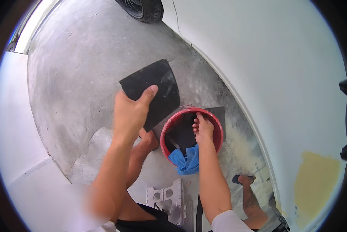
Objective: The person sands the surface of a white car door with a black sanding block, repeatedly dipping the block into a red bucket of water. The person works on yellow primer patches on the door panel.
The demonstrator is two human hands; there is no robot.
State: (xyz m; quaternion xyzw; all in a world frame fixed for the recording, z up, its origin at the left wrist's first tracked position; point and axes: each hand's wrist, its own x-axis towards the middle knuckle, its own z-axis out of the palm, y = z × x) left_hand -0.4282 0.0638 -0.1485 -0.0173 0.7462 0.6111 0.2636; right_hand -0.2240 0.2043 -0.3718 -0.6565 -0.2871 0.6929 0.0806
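Observation:
My left hand [133,112] grips a black sheet that looks like sandpaper [158,83], thumb on top and fingers beneath. The sheet is slightly bent and held up over the floor, left of a red bucket [162,141]. Over the bucket's mouth is my right hand [203,127], its fingers curled closed near the far rim. Whatever those fingers may hold is hidden; dark material [183,133] shows inside the bucket beside them. A blue cloth [187,160] hangs over the bucket's near rim.
A white car body [266,58] with a yellowish patch [316,181] rises on the right; its wheel [142,9] is at the top. Under my legs stands a grey step stool [173,199]. A dark flat piece [218,116] lies behind the bucket on the concrete floor [77,69].

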